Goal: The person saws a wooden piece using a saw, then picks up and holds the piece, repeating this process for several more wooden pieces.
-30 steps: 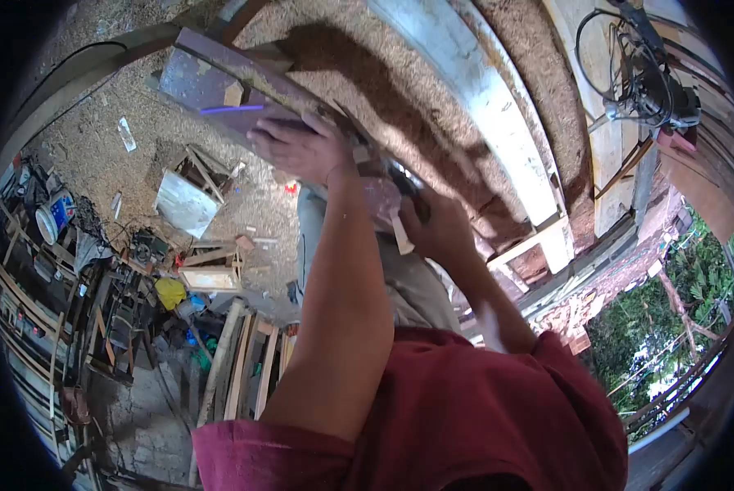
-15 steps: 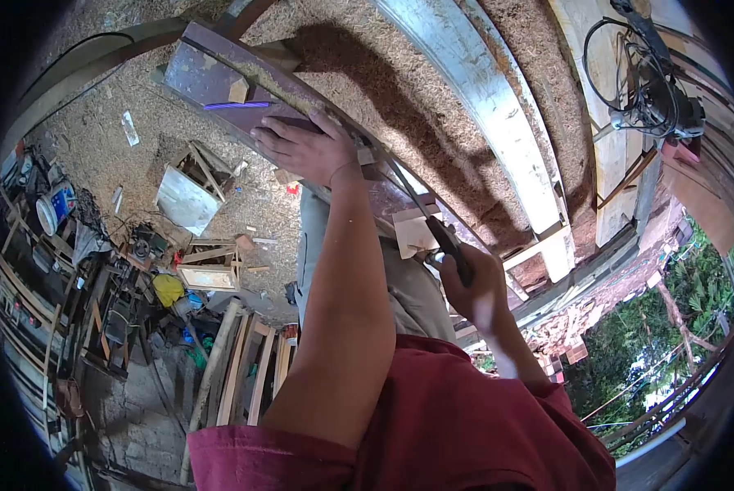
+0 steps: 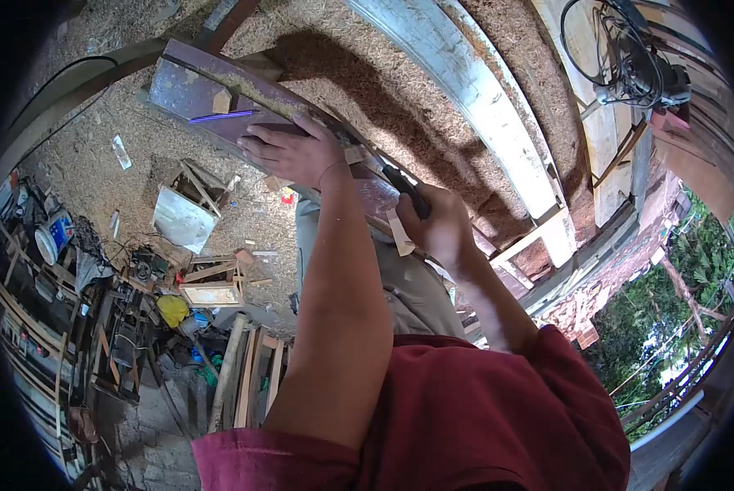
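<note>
My left hand lies with fingers stretched out on a long purple-brown plank, its thumb apart near the raised strip along the plank. Pale wood pokes out beside the wrist; what lies under the palm is hidden. My right hand is wrapped round the black handle of what looks like a handsaw, seen nearly edge-on, its narrow blade pointing toward the left hand. Below that handle, a light wood piece sticks out at the plank's near edge. A small wood block and a thin blue-violet stick rest on the plank's far-left part.
Beyond the plank runs a long whitish beam over ground covered in shavings. A corded power tool sits on boards at upper right. Wooden box-like frames and offcuts lie on the floor at left, near a white-and-blue bucket.
My right hand has pushed the saw up and left, so its handle is now closer to my left hand. The left hand stays on the plank; the view has shifted slightly.
</note>
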